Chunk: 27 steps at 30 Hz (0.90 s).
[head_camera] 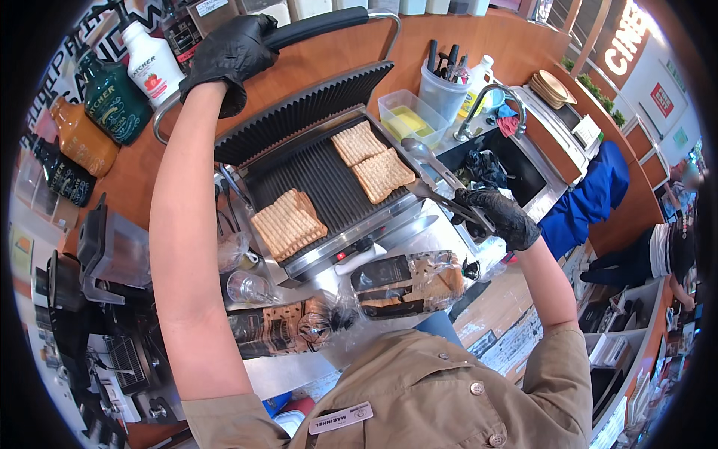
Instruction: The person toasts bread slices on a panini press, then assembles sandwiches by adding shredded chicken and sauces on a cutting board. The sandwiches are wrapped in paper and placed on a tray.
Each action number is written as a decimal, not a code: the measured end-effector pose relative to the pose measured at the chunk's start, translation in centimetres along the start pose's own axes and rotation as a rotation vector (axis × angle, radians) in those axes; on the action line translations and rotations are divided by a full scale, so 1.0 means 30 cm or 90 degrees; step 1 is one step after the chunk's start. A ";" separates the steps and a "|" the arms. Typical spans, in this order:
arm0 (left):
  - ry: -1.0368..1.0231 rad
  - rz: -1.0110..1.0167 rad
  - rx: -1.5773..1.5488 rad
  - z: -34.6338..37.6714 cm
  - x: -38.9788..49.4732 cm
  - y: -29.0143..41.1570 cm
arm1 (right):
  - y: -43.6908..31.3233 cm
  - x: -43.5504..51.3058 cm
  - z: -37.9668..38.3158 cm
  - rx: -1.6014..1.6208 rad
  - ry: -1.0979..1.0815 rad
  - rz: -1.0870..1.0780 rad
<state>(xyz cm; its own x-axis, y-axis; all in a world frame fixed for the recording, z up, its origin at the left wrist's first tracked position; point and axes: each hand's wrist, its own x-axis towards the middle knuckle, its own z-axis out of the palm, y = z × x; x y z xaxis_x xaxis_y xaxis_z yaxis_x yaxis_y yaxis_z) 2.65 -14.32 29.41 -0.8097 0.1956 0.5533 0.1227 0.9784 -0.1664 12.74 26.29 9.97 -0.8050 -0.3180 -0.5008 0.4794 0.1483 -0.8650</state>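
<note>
My left hand [233, 53], in a black glove, grips the black handle [317, 29] of a contact grill and the ribbed upper plate [314, 104] stands raised. On the ribbed lower plate [303, 174], two toasted bread slices [371, 161] lie side by side at the right. A stack of toasted slices [289, 224] rests at the front left, reaching over the plate's edge. Metal tongs [446, 191] are in my gloved right hand [499, 216]. Their jaws are spread beside the right-hand slices; whether they touch the bread I cannot tell.
Two plastic bread bags [406, 285] [280, 328] and a knife [387, 247] lie before the grill. At the right are a plastic tub [412, 120], a utensil bucket [443, 92] and a sink [499, 168]. Pump bottles [148, 62] line the left; another person [667, 241] stands far right.
</note>
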 end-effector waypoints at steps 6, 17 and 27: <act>0.000 -0.007 -0.010 0.003 0.000 -0.001 | 0.013 0.061 0.050 -0.022 0.007 -0.013; 0.014 -0.010 0.007 -0.001 -0.003 0.004 | 0.058 0.188 0.147 -0.009 0.045 -0.024; 0.036 0.000 0.001 -0.006 -0.015 0.014 | 0.049 0.125 0.193 -0.057 0.077 -0.106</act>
<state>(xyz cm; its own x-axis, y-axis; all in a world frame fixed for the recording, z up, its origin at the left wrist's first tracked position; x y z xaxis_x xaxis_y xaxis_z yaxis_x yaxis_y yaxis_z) 3.17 -13.97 29.24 -0.7756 0.1986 0.5992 0.1215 0.9784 -0.1670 12.44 19.91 7.01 -0.9093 -0.2307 -0.3465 0.3080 0.1869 -0.9328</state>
